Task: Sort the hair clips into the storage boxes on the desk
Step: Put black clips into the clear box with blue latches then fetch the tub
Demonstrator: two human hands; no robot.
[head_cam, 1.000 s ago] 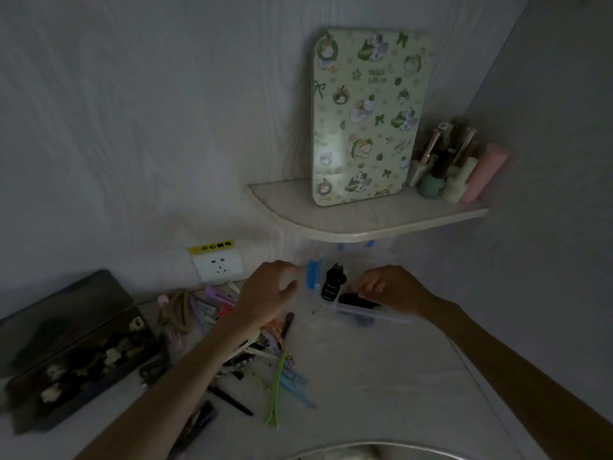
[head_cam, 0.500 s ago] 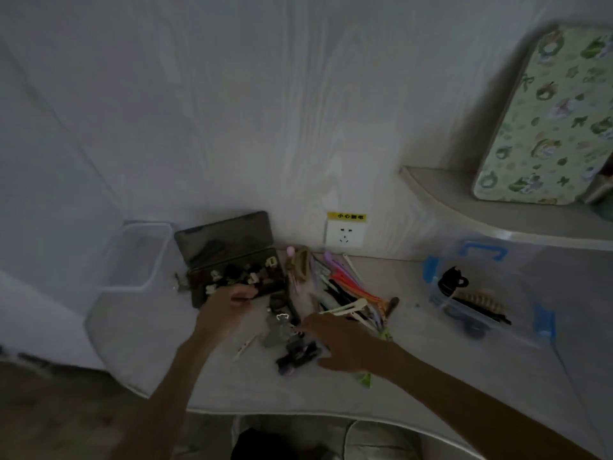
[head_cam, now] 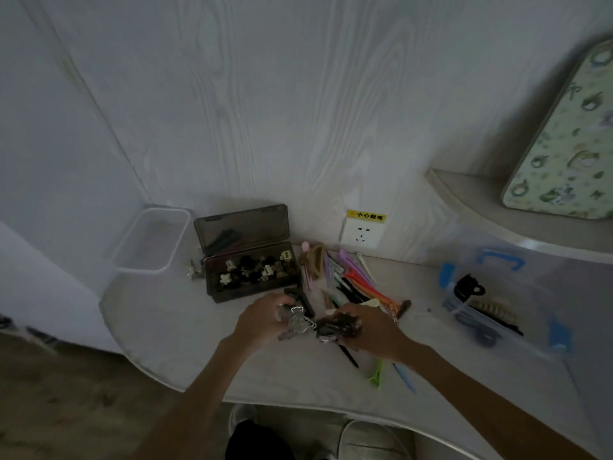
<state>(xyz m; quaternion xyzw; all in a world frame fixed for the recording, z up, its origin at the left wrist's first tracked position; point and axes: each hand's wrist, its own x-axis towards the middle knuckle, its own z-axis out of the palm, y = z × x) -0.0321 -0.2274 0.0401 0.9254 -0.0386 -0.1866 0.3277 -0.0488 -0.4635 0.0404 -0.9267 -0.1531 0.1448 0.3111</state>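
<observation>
Desk (head_cam: 185,330), pale, dim room | left hand (head_cam: 262,322) seemingly grips silvery clip (head_cam: 298,322) | right hand (head_cam: 374,330) grips dark clips (head_cam: 338,327)

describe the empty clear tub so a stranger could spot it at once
Start at the wall socket and look left, past the dark clip box with its lid raised. The clear tub stands beside it at the desk's left end, the only open box with nothing inside.
</observation>
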